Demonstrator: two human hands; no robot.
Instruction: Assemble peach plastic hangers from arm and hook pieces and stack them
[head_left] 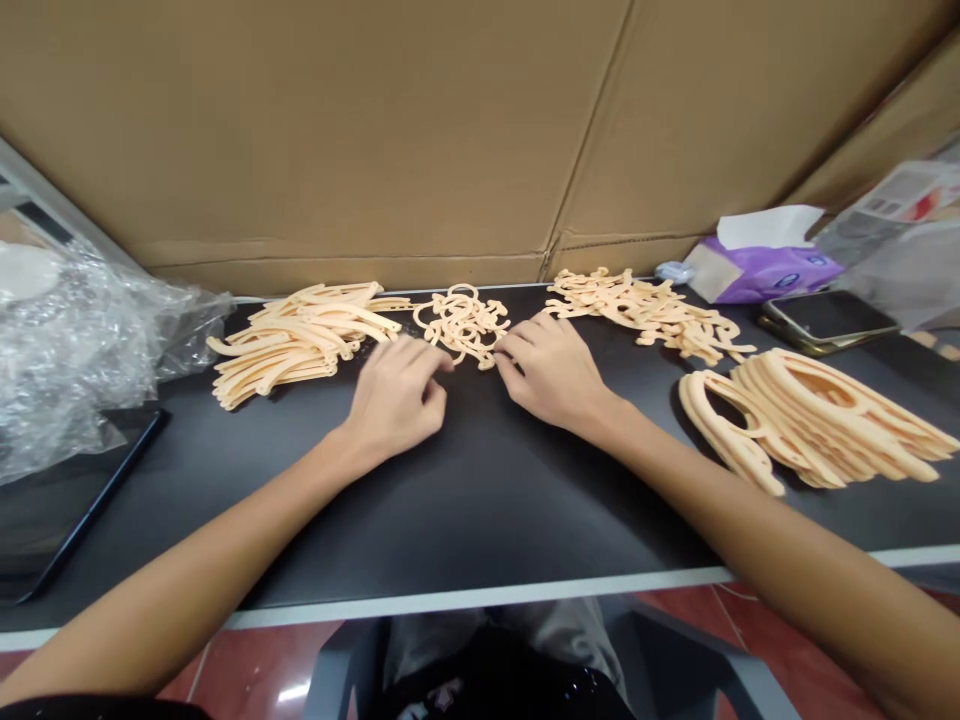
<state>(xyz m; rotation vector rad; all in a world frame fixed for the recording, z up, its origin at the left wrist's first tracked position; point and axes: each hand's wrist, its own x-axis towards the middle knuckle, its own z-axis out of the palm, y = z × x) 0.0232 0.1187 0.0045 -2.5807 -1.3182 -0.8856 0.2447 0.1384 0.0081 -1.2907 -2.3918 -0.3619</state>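
My left hand (401, 390) is over the black table at the right end of a pile of long, curved cream-coloured strips (292, 345). Its fingers bend forward, slightly blurred, with the thumb apart from the index finger, and I see nothing held. Beside it lies a loose heap of small cream hook-shaped pieces (461, 322). My right hand (553, 368) rests at that heap's right edge, fingers bent and a little apart, fingertips at the nearest pieces. Any small piece under the fingertips is hidden. Behind and right of this hand spreads another pile of wavy cream pieces (637, 305).
Large cream frame-like parts (817, 415) lie stacked at the right, beyond my right forearm. Behind them are a phone (832, 315) and a purple tissue pack (772, 270). Bubble wrap (82, 340) covers part of a dark flat panel (82, 500) at left. Cardboard (375, 130) stands along the back.
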